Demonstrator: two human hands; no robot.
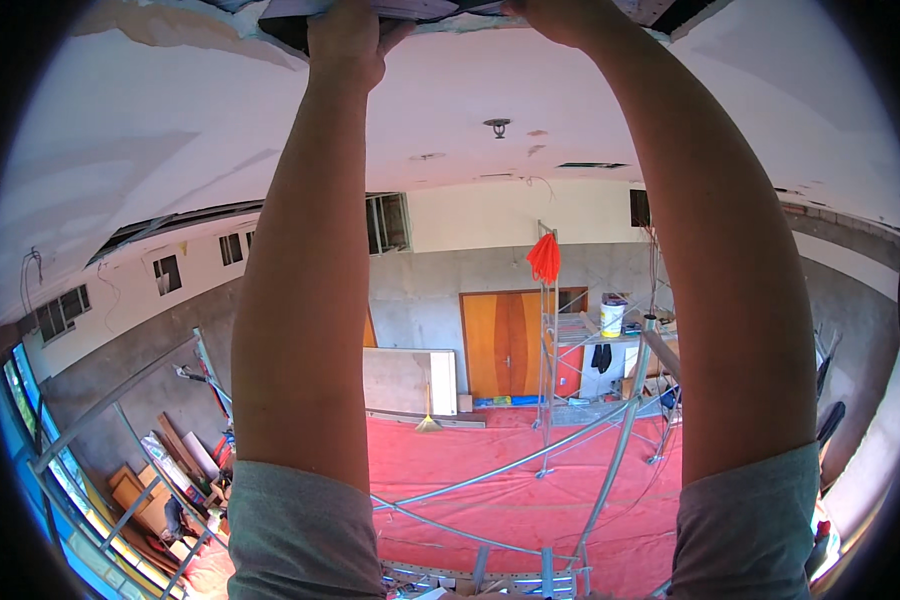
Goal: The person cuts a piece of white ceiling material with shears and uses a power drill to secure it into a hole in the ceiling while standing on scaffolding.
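Both my arms reach straight up to a ragged gap in the white ceiling (440, 85). At the gap's left part, my left hand (345, 38) is closed at the edge of a greyish ceiling board (415, 9), its thumb out to the right below the board. Its other fingertips are hidden. My right hand (567, 20) reaches the gap's right part, close to the torn edge. The picture's top edge cuts off most of its fingers, so its grip does not show. Dark hollow space shows beside the board.
Metal scaffold rails (610, 480) surround me below, above a red-covered floor (450, 480). Another scaffold (548, 350) stands ahead, bearing a white bucket (612, 315) and a red cloth (544, 259). A sprinkler head (497, 127) hangs from the ceiling. A broom (428, 420) leans by boards near wooden doors (505, 345).
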